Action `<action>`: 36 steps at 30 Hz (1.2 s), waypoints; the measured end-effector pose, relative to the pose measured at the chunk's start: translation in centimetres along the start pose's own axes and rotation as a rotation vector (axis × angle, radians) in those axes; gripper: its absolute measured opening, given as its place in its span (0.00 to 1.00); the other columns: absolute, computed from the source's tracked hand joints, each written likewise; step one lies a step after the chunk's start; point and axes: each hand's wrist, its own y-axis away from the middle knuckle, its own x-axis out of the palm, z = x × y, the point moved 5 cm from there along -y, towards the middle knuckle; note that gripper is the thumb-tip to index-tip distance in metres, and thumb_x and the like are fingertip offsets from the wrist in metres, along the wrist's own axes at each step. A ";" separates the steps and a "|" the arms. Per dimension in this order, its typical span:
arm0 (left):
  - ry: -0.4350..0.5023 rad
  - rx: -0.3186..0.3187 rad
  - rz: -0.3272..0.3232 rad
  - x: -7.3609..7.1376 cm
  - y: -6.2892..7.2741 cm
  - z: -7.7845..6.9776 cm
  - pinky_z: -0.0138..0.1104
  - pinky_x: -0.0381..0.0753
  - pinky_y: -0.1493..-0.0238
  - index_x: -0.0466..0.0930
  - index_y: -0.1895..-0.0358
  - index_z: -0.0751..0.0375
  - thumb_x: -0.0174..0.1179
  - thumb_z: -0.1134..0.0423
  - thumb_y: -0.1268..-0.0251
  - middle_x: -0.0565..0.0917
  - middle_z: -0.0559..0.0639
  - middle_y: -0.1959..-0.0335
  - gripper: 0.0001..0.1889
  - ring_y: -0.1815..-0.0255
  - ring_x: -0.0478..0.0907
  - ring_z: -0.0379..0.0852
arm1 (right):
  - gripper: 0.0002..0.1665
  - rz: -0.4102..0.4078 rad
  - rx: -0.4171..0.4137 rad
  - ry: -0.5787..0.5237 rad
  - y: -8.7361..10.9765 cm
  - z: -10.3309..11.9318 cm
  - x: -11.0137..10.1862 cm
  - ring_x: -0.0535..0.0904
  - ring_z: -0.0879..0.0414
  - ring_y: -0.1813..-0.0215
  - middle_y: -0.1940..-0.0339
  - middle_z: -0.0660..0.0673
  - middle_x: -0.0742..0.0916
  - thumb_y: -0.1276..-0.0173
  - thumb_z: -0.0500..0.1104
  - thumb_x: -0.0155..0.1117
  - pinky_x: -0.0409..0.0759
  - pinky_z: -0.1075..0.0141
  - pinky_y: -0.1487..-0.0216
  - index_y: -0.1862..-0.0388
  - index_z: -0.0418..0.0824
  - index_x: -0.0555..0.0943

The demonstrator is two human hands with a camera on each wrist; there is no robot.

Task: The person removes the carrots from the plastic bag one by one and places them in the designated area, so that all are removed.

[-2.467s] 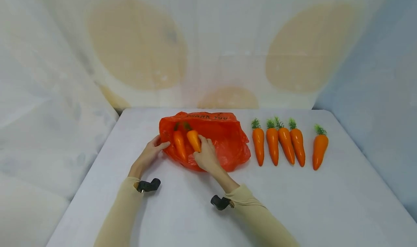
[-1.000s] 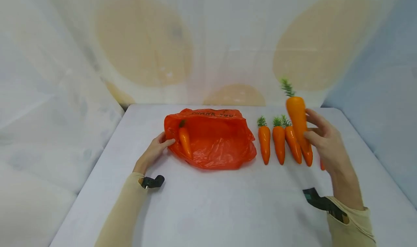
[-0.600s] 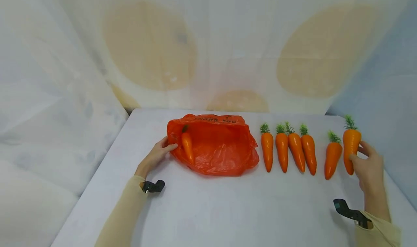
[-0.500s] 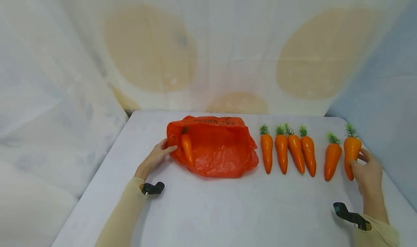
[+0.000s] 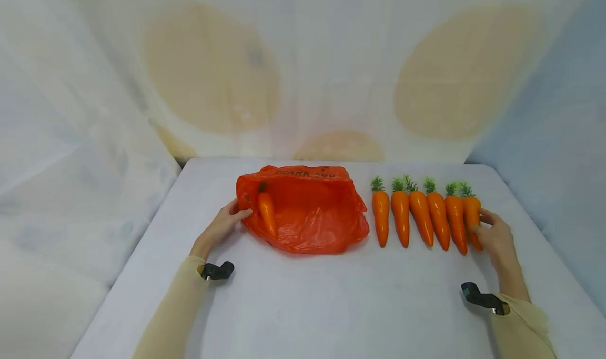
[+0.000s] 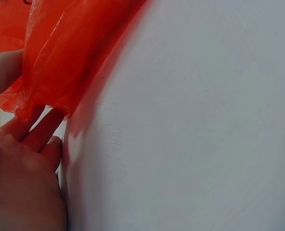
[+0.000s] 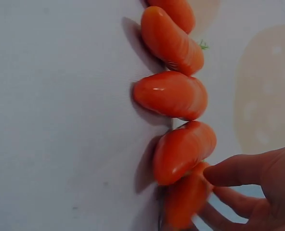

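Note:
A red plastic bag (image 5: 326, 227) lies with its mouth toward me, left of centre. My left hand (image 5: 221, 226) holds its left edge, thumb over the rim and fingers behind the film, as the left wrist view also shows on the bag (image 6: 75, 43). One orange carrot (image 5: 267, 214) with a dark green top lies inside, near that hand. Far to the right, my right hand (image 5: 497, 238) holds the end carrot (image 5: 472, 217) of a row, thumb on the near side. In the right wrist view this carrot (image 7: 186, 202) sits close against its neighbour (image 7: 183, 151).
Several more carrots with leafy green tops, such as the leftmost carrot (image 5: 381, 218), lie side by side between the bag and my right hand, tips toward me. The white table (image 5: 331, 306) ends at a pale curtain (image 5: 331, 85) behind.
My right hand took a carrot from the bag and carried it to the row's right end. Since half a second ago, that carrot and its neighbour have shifted left against the row. Left hand stays.

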 end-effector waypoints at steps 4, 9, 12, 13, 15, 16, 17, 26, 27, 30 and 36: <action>0.000 -0.024 -0.006 -0.3 -0.1 0.2 0.63 0.42 0.25 0.52 0.21 0.48 0.57 0.42 0.31 0.61 0.51 0.24 0.40 0.23 0.53 0.54 | 0.40 0.016 -0.009 0.019 -0.3 0.1 0.4 0.59 0.25 0.32 0.27 0.20 0.59 0.30 0.35 0.45 0.69 0.35 0.36 0.22 0.28 0.46; -0.005 0.013 -0.014 -0.3 -0.5 -0.2 0.62 0.43 0.24 0.53 0.21 0.47 0.57 0.41 0.31 0.62 0.51 0.24 0.40 0.23 0.54 0.54 | 0.40 0.002 -0.015 -0.011 0.0 0.4 -0.1 0.60 0.24 0.32 0.27 0.20 0.58 0.28 0.38 0.44 0.68 0.35 0.36 0.22 0.29 0.45; -0.008 0.001 -0.020 -0.4 -0.3 -0.2 0.62 0.43 0.24 0.53 0.21 0.48 0.57 0.43 0.31 0.62 0.52 0.24 0.39 0.24 0.54 0.55 | 0.40 -0.012 -0.005 -0.019 0.1 0.8 -0.3 0.58 0.24 0.31 0.25 0.21 0.57 0.27 0.39 0.44 0.67 0.34 0.35 0.21 0.31 0.44; -0.008 0.002 -0.023 -0.5 -0.3 -0.2 0.62 0.43 0.25 0.52 0.21 0.49 0.57 0.43 0.30 0.62 0.53 0.24 0.39 0.24 0.54 0.55 | 0.40 -0.020 -0.005 -0.020 0.1 1.0 -0.4 0.58 0.24 0.30 0.25 0.22 0.56 0.27 0.40 0.44 0.67 0.34 0.35 0.21 0.31 0.44; 0.007 0.008 -0.038 -0.6 -0.2 -0.3 0.61 0.44 0.24 0.53 0.22 0.49 0.57 0.45 0.30 0.62 0.53 0.24 0.38 0.24 0.55 0.55 | 0.40 -0.040 0.001 -0.019 0.1 1.3 -0.5 0.57 0.24 0.30 0.24 0.23 0.56 0.26 0.41 0.44 0.66 0.34 0.34 0.21 0.32 0.45; 0.008 0.014 -0.044 -0.5 -0.1 -0.3 0.60 0.44 0.24 0.53 0.22 0.49 0.57 0.45 0.30 0.63 0.53 0.24 0.38 0.24 0.55 0.55 | 0.40 -0.045 0.004 -0.018 0.2 1.4 -0.5 0.57 0.24 0.29 0.24 0.23 0.56 0.26 0.42 0.43 0.66 0.35 0.34 0.21 0.32 0.45; 0.008 0.023 -0.045 -0.5 -0.2 -0.4 0.60 0.44 0.24 0.53 0.22 0.50 0.57 0.45 0.30 0.63 0.53 0.24 0.38 0.24 0.55 0.55 | 0.40 -0.047 0.010 -0.018 0.3 1.5 -0.5 0.57 0.24 0.29 0.24 0.24 0.56 0.26 0.42 0.44 0.66 0.35 0.34 0.21 0.32 0.45; -0.009 0.031 -0.036 -0.1 -0.3 -0.4 0.61 0.45 0.24 0.54 0.22 0.52 0.57 0.45 0.30 0.63 0.55 0.24 0.38 0.24 0.55 0.56 | 0.38 -0.127 -0.018 0.028 1.0 0.9 -1.1 0.61 0.26 0.33 0.26 0.23 0.59 0.25 0.45 0.45 0.75 0.37 0.43 0.21 0.32 0.50; -0.004 0.034 -0.040 -0.2 -0.3 -0.5 0.60 0.45 0.24 0.54 0.22 0.51 0.57 0.45 0.30 0.63 0.54 0.25 0.38 0.24 0.55 0.56 | 0.37 -0.143 -0.026 0.033 1.1 1.0 -1.1 0.61 0.26 0.33 0.26 0.23 0.60 0.25 0.44 0.45 0.76 0.37 0.44 0.21 0.33 0.51; -0.004 0.035 -0.046 -0.4 -0.4 -0.5 0.59 0.45 0.24 0.53 0.22 0.52 0.57 0.45 0.30 0.62 0.55 0.24 0.39 0.24 0.55 0.56 | 0.35 -0.212 -0.065 0.056 2.1 1.4 -0.6 0.61 0.27 0.34 0.28 0.23 0.63 0.25 0.44 0.46 0.77 0.37 0.46 0.22 0.34 0.56; 0.007 0.007 -0.023 -0.1 0.3 -1.2 0.61 0.42 0.24 0.52 0.22 0.54 0.57 0.47 0.29 0.60 0.56 0.23 0.38 0.23 0.52 0.57 | 0.32 -0.303 -0.181 0.024 5.4 3.9 1.3 0.62 0.27 0.34 0.32 0.22 0.68 0.25 0.44 0.48 0.67 0.33 0.39 0.27 0.30 0.64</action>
